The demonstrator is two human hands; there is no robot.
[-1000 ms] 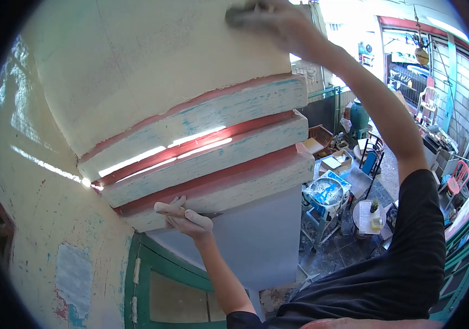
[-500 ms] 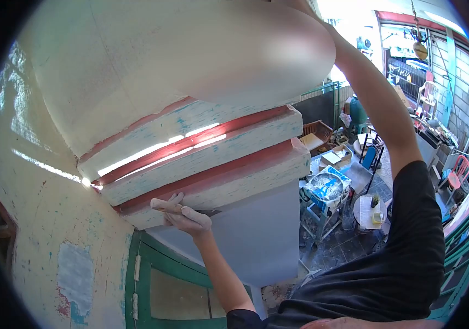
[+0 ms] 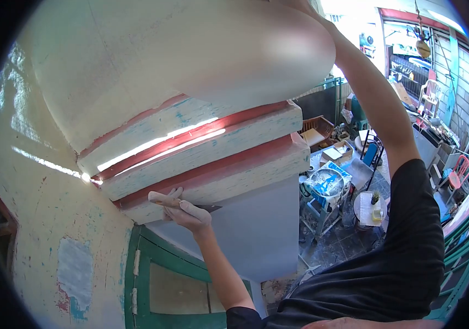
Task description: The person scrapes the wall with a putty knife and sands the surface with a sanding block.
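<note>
My left hand (image 3: 189, 214), its fingers coated in whitish dust, grips a flat scraper by its light wooden handle (image 3: 163, 200). The dark blade (image 3: 211, 208) points right, at the lower edge of a pale ledge (image 3: 234, 180) with red grooves and teal paint specks. My right arm (image 3: 374, 82) is raised at the right and reaches the top edge. A large blurred pale shape (image 3: 262, 52) close to the camera covers part of the view there, so the fingers of my right hand and anything they hold are hidden.
A green door frame (image 3: 141, 274) stands below the ledge, beside a scuffed yellowish wall (image 3: 37, 219). Far below at the right are a bucket of whitish material (image 3: 326, 182) on a stand, a round table (image 3: 365, 208), boxes, a red chair (image 3: 459, 171) and a wooden crate (image 3: 318, 127).
My left hand has tilted slightly, and more of the scraper's blade shows beside it. The camera view has shifted a little. My right arm stays raised.
</note>
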